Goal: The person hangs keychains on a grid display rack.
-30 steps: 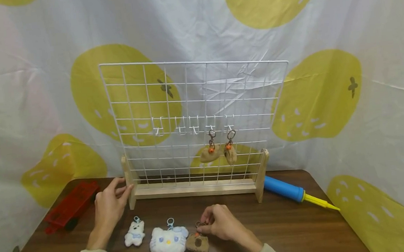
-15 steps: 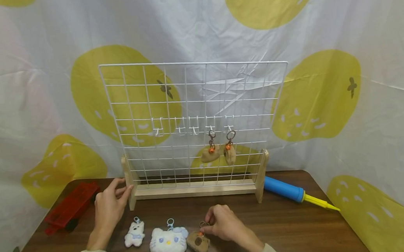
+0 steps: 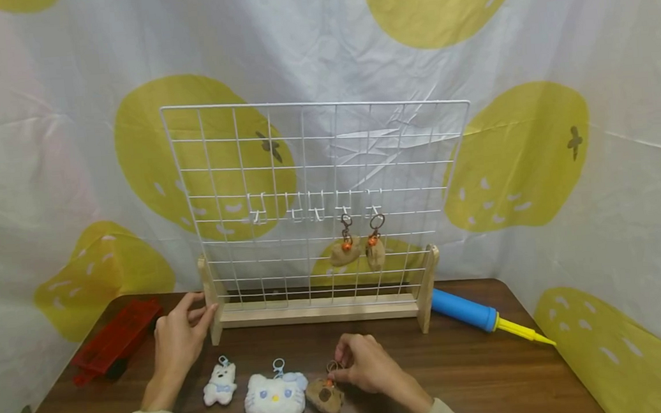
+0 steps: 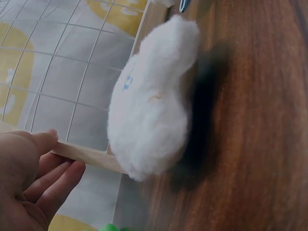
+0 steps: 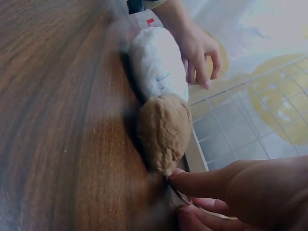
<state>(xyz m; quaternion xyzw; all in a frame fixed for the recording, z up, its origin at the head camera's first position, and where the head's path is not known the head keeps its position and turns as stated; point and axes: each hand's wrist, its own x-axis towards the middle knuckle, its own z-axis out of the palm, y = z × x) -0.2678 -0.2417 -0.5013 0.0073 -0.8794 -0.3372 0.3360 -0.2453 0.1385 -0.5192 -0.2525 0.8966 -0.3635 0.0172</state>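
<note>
My right hand (image 3: 367,364) pinches the metal ring (image 3: 333,366) of a brown plush keychain (image 3: 325,399), whose body rests on the table and leans against a white cat-face plush keychain (image 3: 276,399). In the right wrist view, thumb and fingers hold the ring, and the brown plush (image 5: 164,130) lies beyond them. My left hand (image 3: 180,338) holds the left wooden upright (image 3: 214,304) of a white wire grid rack (image 3: 305,170), thumb and fingers on either side. A small white dog plush keychain (image 3: 220,384) lies near the left forearm.
Two brown plush keychains (image 3: 345,251) hang from white hooks on the grid's right half. Several other hooks (image 3: 296,215) hold nothing. A red toy cart (image 3: 118,340) sits at left, a blue pump with yellow nozzle (image 3: 464,309) at right. A lemon-print cloth (image 3: 526,39) hangs behind.
The brown plush keychain has tilted and shifted slightly right, its ring moving with my right hand. My left hand stays on the wooden upright.
</note>
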